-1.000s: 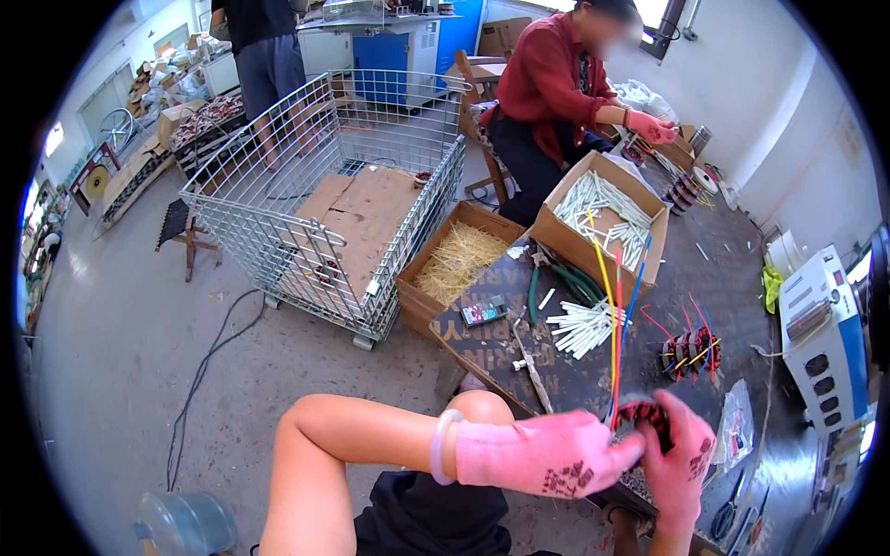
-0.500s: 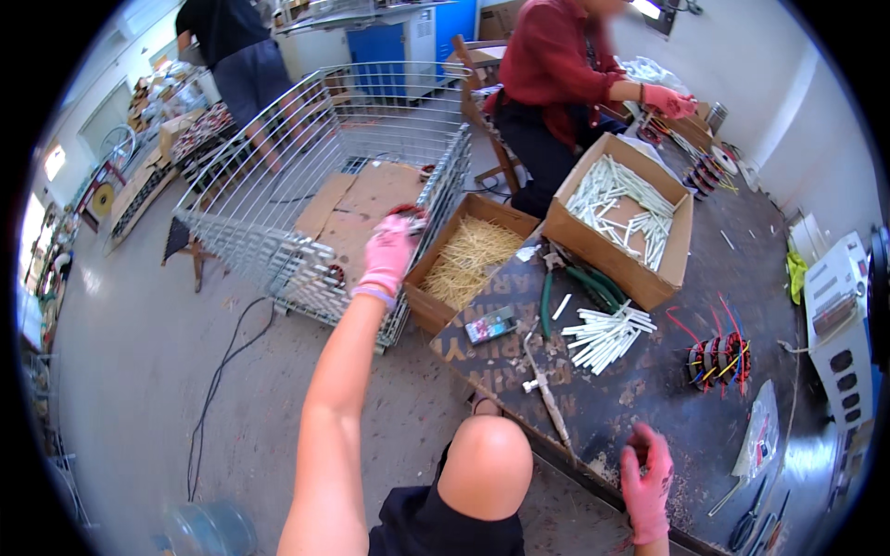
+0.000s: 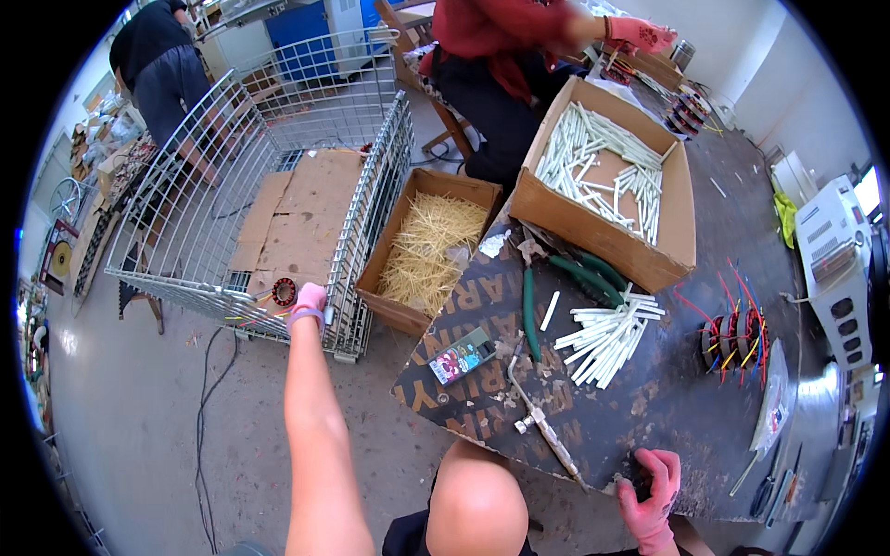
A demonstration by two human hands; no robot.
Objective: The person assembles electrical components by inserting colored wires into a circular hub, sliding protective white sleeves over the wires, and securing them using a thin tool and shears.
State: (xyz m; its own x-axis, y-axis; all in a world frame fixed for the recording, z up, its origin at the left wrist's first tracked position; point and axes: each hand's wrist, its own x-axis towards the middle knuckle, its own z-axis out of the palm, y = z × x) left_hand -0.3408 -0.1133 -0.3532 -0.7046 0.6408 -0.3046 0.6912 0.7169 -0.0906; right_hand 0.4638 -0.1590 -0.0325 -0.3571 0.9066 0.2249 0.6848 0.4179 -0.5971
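Observation:
My left hand, in a pink glove, reaches down into the near corner of the wire cage. Its fingers are hidden, so whatever they hold does not show. Just left of it is a ring-shaped wound coil with yellow and red leads. My right hand, also pink-gloved, is at the table's near edge, thumb and fingers apart and nothing visible in them. A soldering-iron-like metal torch lies left of it. Several wound coils with red, blue and yellow wires stand together farther back.
On the table are a carton of white tubes, a loose tube pile, green-handled pliers and a small patterned box. A carton of yellowish strands stands beside the cage. A co-worker in red sits across.
My left hand has moved from a red coil at the cage's right side toward its near corner. My right hand stays by the table edge. The view has shifted.

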